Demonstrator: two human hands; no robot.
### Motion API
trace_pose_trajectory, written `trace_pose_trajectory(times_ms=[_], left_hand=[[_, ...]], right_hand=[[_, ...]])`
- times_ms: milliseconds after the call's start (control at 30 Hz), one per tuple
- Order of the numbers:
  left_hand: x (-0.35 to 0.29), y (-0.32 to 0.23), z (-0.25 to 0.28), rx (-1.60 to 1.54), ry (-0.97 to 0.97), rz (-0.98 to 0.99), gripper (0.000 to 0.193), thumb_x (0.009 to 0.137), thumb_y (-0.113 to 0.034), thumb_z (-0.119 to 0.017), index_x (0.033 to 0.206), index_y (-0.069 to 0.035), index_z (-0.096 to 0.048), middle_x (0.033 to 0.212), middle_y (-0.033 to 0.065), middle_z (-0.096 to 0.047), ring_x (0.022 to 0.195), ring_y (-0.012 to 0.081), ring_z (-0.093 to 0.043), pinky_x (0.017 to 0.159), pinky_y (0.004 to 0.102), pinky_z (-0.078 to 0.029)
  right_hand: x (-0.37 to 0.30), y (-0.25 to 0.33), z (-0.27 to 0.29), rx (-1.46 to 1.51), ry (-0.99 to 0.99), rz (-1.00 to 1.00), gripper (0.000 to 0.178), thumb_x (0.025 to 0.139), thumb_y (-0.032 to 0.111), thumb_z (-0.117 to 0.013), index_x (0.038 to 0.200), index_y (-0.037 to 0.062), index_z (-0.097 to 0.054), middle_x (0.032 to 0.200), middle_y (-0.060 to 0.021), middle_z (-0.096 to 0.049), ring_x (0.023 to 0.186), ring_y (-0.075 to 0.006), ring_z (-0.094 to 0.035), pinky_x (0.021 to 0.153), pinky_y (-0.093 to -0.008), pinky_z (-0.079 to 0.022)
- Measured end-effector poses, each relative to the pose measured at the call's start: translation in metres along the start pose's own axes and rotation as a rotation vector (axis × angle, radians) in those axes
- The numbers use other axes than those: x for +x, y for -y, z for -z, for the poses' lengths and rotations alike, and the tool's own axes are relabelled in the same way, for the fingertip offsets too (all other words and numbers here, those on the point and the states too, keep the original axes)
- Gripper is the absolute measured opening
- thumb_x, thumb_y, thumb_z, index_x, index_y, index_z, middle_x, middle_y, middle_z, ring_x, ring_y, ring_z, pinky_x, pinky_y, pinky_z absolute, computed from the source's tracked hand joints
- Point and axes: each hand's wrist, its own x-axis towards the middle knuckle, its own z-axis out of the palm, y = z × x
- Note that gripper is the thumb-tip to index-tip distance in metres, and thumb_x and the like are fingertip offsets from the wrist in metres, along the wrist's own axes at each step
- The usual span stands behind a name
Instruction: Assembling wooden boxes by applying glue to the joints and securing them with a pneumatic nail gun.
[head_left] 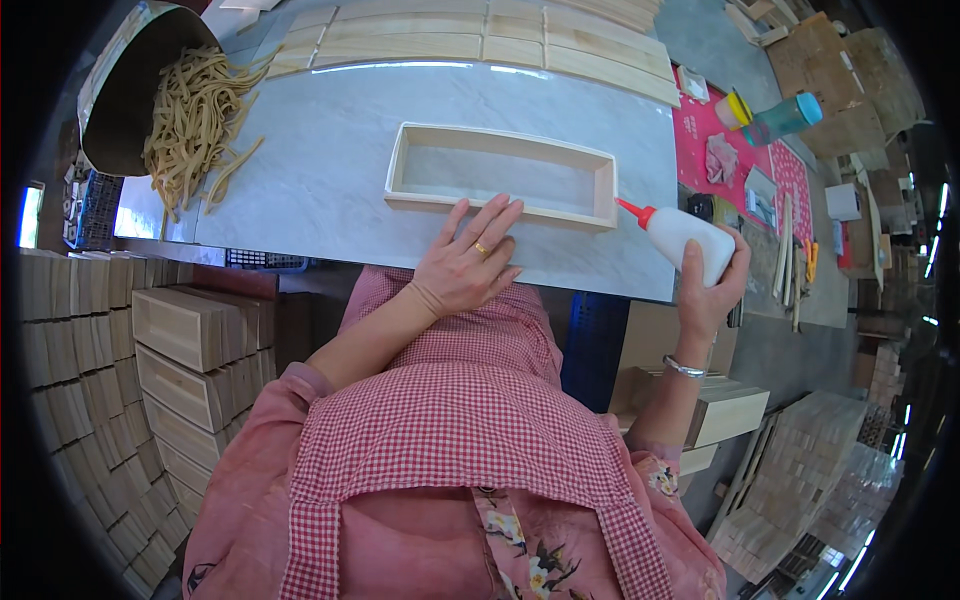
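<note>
A long rectangular wooden frame (pixel 510 138) lies on the grey marbled tabletop, and the table surface shows through its middle. My left hand (pixel 470 258) rests at the frame's near edge, fingers stretched out over the wood, holding nothing. In my right hand (pixel 722 275) is a white squeeze glue bottle (pixel 690 240) with a red cap and a thin red nozzle. The bottle is tilted, its tip pointing left at the frame's right end. Whether the tip touches the wood I cannot tell.
Wooden boards (pixel 420 40) lie along the table's far side. Strips (pixel 195 115) spill from a container at the left. A teal bottle (pixel 785 118), a yellow-lidded cup (pixel 733 110) and a pink cloth (pixel 722 160) sit on a red surface at right. Wooden boxes (pixel 185 325) are stacked below left.
</note>
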Motion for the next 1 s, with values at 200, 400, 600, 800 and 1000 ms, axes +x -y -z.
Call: trace_pose_trajectory(times_ms=[200, 400, 600, 800, 1000], left_hand=[[-0.001, 0.001, 0.004, 0.004, 0.015, 0.026, 0.030, 0.092, -0.035, -0.065, 0.106, -0.008, -0.067, 0.158, 0.0116, -0.042, 0.149, 0.0276, -0.038, 0.125, 0.0492, -0.019], [-0.010, 0.004, -0.005, 0.002, -0.103, -0.096, 0.032, 0.092, -0.034, -0.066, 0.112, -0.009, -0.068, 0.147, 0.0113, -0.050, 0.129, 0.0254, -0.052, 0.115, 0.0428, -0.035], [-0.005, 0.003, -0.005, -0.018, -0.023, -0.082, 0.032, 0.092, -0.032, -0.064, 0.112, -0.007, -0.067, 0.132, 0.0122, -0.057, 0.118, 0.0279, -0.055, 0.106, 0.0415, -0.043], [-0.011, 0.007, -0.010, -0.078, -0.071, -0.101, 0.031, 0.092, -0.032, -0.062, 0.108, -0.005, -0.067, 0.120, 0.0132, -0.060, 0.113, 0.0297, -0.056, 0.105, 0.0425, -0.043], [-0.011, 0.007, -0.009, -0.083, -0.038, -0.080, 0.034, 0.093, -0.035, -0.062, 0.108, -0.005, -0.066, 0.118, 0.0131, -0.060, 0.111, 0.0297, -0.056, 0.104, 0.0418, -0.043]], right_hand=[[-0.017, 0.015, 0.017, -0.002, 0.061, -0.034, 0.043, 0.086, 0.014, -0.072, 0.126, 0.0054, -0.057, 0.110, -0.0116, -0.065, 0.092, -0.0228, -0.061, 0.083, -0.0349, -0.052], [-0.030, 0.045, -0.025, 0.313, 0.075, -0.320, 0.043, 0.088, 0.014, -0.069, 0.128, 0.0054, -0.055, 0.113, -0.0111, -0.063, 0.091, -0.0217, -0.060, 0.081, -0.0337, -0.052], [-0.047, 0.086, -0.112, 0.481, 0.309, -0.158, 0.043, 0.089, 0.014, -0.069, 0.127, 0.0045, -0.053, 0.117, -0.0118, -0.059, 0.090, -0.0207, -0.060, 0.080, -0.0325, -0.052], [-0.048, 0.113, -0.151, 0.487, 0.389, -0.034, 0.046, 0.086, 0.013, -0.073, 0.127, 0.0038, -0.053, 0.111, -0.0116, -0.062, 0.090, -0.0212, -0.060, 0.081, -0.0329, -0.052], [-0.044, 0.114, -0.140, 0.454, 0.406, -0.071, 0.046, 0.086, 0.012, -0.074, 0.126, 0.0037, -0.054, 0.108, -0.0110, -0.064, 0.090, -0.0213, -0.061, 0.082, -0.0325, -0.052]])
